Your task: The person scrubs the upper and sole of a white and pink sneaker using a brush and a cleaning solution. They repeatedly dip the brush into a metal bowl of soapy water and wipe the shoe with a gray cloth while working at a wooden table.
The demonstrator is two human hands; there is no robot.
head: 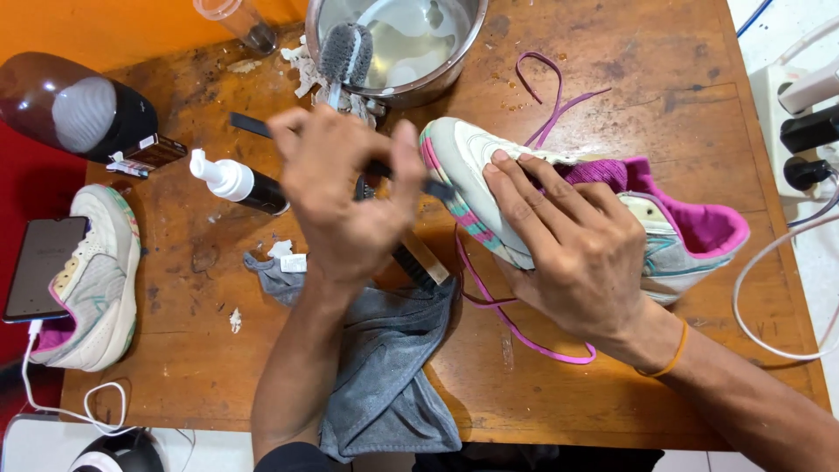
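Note:
My right hand (577, 249) grips a white sneaker (468, 166) with pink lining and teal and pink stripes, tilted on its side over the wooden table (655, 105). My left hand (345, 197) is closed on a thin dark-handled brush (437, 188), whose tip touches the shoe's toe edge; the hand is blurred. A loose pink lace (516, 328) trails from under the shoe. A grey cloth (384, 367) lies beneath my left forearm.
A steel bowl (398, 44) of cloudy water holds a grey brush (345, 52) at the back. A dark pump bottle (240, 183), a second sneaker (92, 280), a phone (39, 267), a wooden block (424, 260) and a power strip (800, 131) surround the work area.

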